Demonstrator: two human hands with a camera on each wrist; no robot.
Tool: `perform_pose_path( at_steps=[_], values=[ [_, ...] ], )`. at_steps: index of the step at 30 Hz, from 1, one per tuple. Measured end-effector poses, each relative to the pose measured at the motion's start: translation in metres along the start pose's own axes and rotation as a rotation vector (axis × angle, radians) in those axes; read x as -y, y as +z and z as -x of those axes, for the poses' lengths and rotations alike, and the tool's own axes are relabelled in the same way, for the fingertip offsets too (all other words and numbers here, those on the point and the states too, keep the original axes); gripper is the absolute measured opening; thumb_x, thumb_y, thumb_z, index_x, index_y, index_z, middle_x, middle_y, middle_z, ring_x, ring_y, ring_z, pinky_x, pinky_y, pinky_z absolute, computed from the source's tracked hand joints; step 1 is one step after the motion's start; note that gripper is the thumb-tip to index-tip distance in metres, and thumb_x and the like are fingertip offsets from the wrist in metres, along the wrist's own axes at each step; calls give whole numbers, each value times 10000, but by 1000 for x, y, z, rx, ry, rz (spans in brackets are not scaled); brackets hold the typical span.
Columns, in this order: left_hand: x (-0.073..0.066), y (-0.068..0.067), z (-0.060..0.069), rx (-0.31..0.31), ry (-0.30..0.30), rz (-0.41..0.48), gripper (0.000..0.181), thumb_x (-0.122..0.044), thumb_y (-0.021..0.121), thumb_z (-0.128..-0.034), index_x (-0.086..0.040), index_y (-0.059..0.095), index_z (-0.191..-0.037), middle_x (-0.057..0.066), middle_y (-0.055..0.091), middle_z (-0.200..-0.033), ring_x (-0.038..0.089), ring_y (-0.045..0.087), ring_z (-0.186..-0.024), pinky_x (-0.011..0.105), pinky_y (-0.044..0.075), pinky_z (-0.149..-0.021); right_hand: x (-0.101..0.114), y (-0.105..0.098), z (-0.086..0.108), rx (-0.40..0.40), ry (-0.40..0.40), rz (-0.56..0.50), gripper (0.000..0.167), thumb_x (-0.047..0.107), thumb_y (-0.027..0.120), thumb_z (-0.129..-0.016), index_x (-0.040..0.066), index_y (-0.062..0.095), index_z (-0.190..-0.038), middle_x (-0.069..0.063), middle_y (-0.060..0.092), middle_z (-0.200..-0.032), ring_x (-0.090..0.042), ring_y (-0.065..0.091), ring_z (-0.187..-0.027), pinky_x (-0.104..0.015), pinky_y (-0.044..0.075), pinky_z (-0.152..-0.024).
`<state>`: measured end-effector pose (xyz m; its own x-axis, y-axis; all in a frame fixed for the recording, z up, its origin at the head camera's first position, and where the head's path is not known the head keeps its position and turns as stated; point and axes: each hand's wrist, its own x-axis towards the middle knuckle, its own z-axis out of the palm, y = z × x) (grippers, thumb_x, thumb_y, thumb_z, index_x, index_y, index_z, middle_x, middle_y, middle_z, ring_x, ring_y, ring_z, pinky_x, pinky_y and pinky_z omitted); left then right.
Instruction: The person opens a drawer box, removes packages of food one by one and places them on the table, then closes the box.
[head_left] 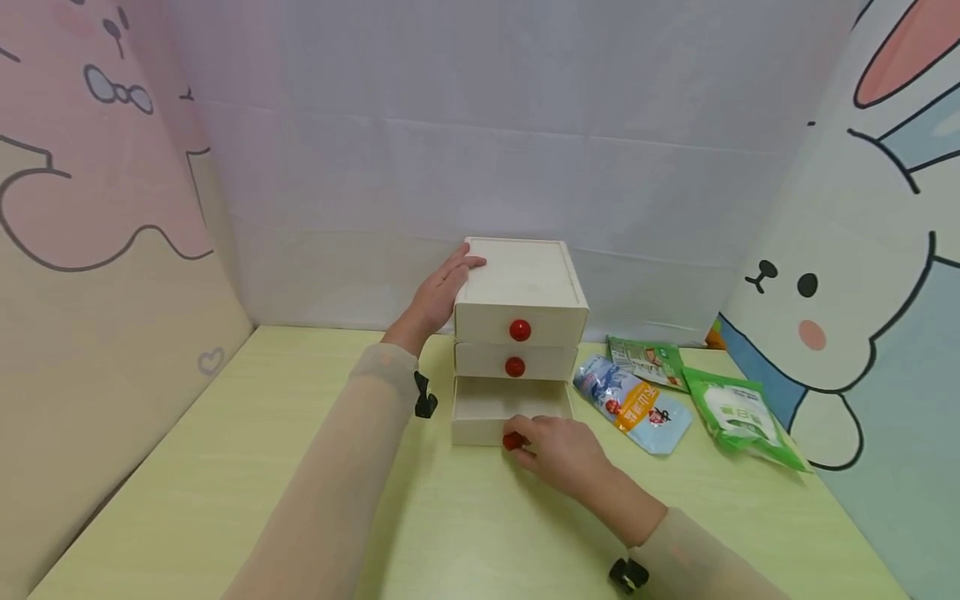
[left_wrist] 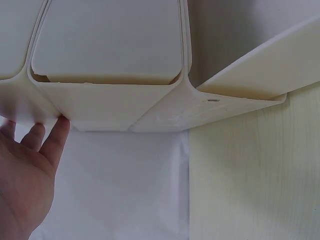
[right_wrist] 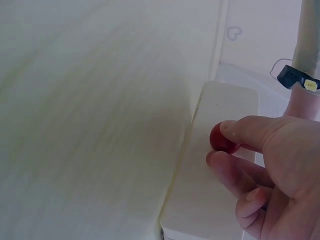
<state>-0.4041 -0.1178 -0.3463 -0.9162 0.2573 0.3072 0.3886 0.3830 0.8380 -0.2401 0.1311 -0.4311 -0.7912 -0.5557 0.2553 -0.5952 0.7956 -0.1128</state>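
Observation:
A white three-drawer cabinet (head_left: 522,275) stands at the back of the table, each drawer with a round red knob. Its bottom drawer (head_left: 480,432) is pulled out, and the part of its inside that shows is bare. My right hand (head_left: 562,454) pinches that drawer's red knob (right_wrist: 223,138) between thumb and fingers. On the cabinet's left side and top edge rests my left hand (head_left: 442,292), fingers extended. In the left wrist view its fingertips (left_wrist: 59,135) touch the cabinet's side wall. The middle drawer (head_left: 480,360) and the top drawer (head_left: 483,323) are closed or nearly so.
Right of the cabinet lie a blue snack bag (head_left: 637,404), a green bag (head_left: 648,361) behind it, and a green-and-white bag (head_left: 742,417) near the right wall. A white cloth (head_left: 487,125) hangs behind, with printed panels on both sides.

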Motion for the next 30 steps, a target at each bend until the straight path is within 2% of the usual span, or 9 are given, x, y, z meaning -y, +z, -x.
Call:
perform_pose_path(
  at_steps=[5,13,23,30],
  values=[
    [1,0,-1,1,-1,3,554,-464,277,-1185,-255,560,-1614,-155,151,-1850,213,105,-1738,620,129,-1388,-3,2,-6,13,45,-9,228,268,857,-967,260,755,-1170,62,780,-914,-86,604,-712,-241,453,-549],
    [1,1,-1,-2,0,10,542,-448,285,-1191,-245,566,-1607,-145,153,-1852,213,109,-1737,610,139,-1389,-7,4,-16,8,53,-16,206,265,857,-969,243,770,-1155,68,773,-951,-106,626,-758,-262,493,-595],
    [2,1,-1,-4,1,14,537,-440,287,-1191,-244,573,-1601,-130,157,-1854,218,114,-1737,610,138,-1390,-11,8,-30,-7,76,-4,195,257,858,-969,238,774,-1144,41,774,-911,-127,617,-706,-272,461,-533],
    [2,0,-2,-12,6,11,529,-419,290,-1190,-230,587,-1585,-122,170,-1853,218,124,-1736,606,145,-1389,-12,7,-39,-2,111,-6,181,261,842,-982,232,775,-1148,26,762,-889,-149,589,-674,-316,481,-542]
  ],
)
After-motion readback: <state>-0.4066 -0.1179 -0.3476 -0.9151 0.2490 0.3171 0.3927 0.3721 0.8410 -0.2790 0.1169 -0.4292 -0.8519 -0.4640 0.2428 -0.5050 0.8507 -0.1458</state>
